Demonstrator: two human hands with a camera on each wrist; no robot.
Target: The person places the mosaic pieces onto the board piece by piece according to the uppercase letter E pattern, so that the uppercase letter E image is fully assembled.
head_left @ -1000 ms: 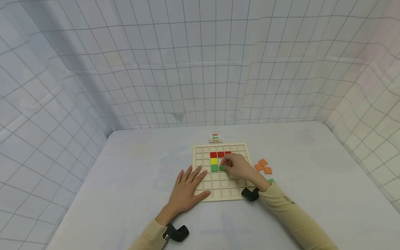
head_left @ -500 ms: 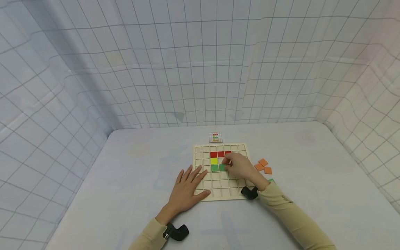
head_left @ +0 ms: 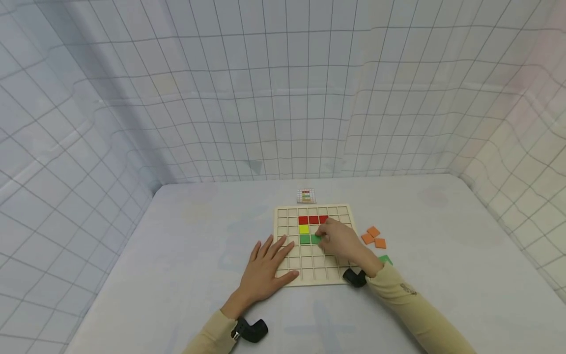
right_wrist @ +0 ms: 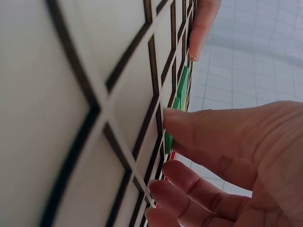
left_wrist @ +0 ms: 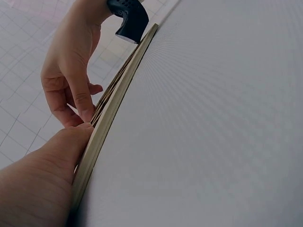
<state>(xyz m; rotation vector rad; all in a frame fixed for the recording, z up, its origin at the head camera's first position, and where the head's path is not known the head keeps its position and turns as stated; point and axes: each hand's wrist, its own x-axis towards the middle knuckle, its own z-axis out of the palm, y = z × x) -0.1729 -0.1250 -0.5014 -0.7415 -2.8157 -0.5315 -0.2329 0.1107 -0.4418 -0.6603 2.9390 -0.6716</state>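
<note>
The wooden grid board [head_left: 293, 276] lies on the white table in the head view. My left hand [head_left: 262, 276] rests spread on its left edge, fingers straight; in the left wrist view the left thumb [left_wrist: 68, 146] lies against the board's side. Above the board's middle, my right hand [head_left: 342, 241] pinches a green square tile [head_left: 315, 239] at a cell beside another green tile [head_left: 305, 239]. The right wrist view has the right thumb [right_wrist: 184, 124] on that tile's edge. A yellow tile [head_left: 303, 229] and a row of red tiles [head_left: 313, 219] sit farther back.
Orange tiles [head_left: 368, 238] lie loose right of the board. Another green tile [head_left: 385, 259] shows partly beside the right sleeve [head_left: 411, 302]. A small pattern card [head_left: 306, 195] lies behind the board. Gridded white cloth [head_left: 283, 98] hangs around the table's back and sides.
The green tile in the right hand has gone from tilted to lying nearly flat at its cell. The right hand has shifted only slightly; the left hand has stayed put.
</note>
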